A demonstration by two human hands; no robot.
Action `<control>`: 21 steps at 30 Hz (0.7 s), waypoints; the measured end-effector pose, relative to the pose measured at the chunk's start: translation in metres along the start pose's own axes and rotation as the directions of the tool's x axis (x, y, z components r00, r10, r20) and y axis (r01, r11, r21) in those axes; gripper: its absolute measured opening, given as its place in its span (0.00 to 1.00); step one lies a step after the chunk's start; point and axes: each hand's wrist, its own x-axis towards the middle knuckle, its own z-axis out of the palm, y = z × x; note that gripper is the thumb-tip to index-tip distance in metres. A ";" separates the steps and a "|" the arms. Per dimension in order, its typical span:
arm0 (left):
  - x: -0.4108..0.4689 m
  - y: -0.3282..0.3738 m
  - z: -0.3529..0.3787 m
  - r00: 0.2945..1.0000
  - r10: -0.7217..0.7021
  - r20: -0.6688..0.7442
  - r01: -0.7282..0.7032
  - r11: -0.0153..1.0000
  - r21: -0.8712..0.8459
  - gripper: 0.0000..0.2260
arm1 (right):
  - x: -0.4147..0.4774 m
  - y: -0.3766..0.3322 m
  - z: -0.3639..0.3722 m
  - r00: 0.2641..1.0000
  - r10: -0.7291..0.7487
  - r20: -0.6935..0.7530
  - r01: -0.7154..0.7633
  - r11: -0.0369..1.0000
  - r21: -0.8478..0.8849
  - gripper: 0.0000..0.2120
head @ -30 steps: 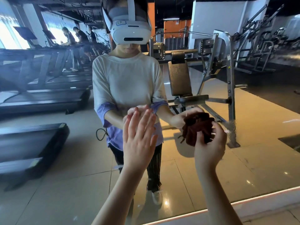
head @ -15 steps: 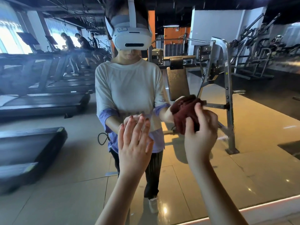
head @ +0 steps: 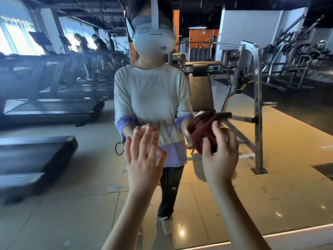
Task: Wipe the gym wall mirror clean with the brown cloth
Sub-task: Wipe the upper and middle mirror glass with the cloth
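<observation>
The wall mirror (head: 270,186) fills nearly the whole view and reflects me and the gym. My right hand (head: 219,156) grips the bunched brown cloth (head: 203,129) and presses it against the glass at chest height, right of centre. My left hand (head: 143,156) is flat against the mirror with straight, spread fingers, just left of the cloth. Part of the cloth is hidden behind my right fingers.
The mirror's bottom edge (head: 297,230) runs along the lower right above a pale ledge. Reflected behind me are treadmills (head: 50,109) on the left, a weight machine with a padded seat (head: 248,91) on the right, and people on machines far back.
My right hand has carried the cloth up and to the left across the glass. My left hand has stayed flat on the mirror. The view has tilted slightly upward.
</observation>
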 end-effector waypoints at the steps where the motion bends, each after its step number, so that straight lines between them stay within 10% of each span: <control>1: -0.001 0.001 0.000 1.000 -0.007 0.005 0.007 1.000 0.003 0.28 | -0.001 0.003 -0.002 0.997 -0.063 0.037 0.064 0.998 -0.025 0.19; 8: -0.008 0.008 0.005 0.999 -0.047 -0.007 0.048 0.999 0.013 0.30 | -0.004 0.033 -0.020 0.947 0.319 -0.031 -0.320 0.947 -0.022 0.20; 14: -0.019 0.009 0.010 1.000 -0.010 0.021 0.009 1.000 0.012 0.33 | -0.049 0.012 -0.010 0.969 0.105 0.222 -0.095 0.994 -0.056 0.24; 21: -0.021 0.007 0.012 0.999 0.006 0.031 -0.005 1.000 -0.029 0.27 | -0.064 0.016 -0.008 0.908 0.407 0.100 -0.404 0.914 -0.051 0.26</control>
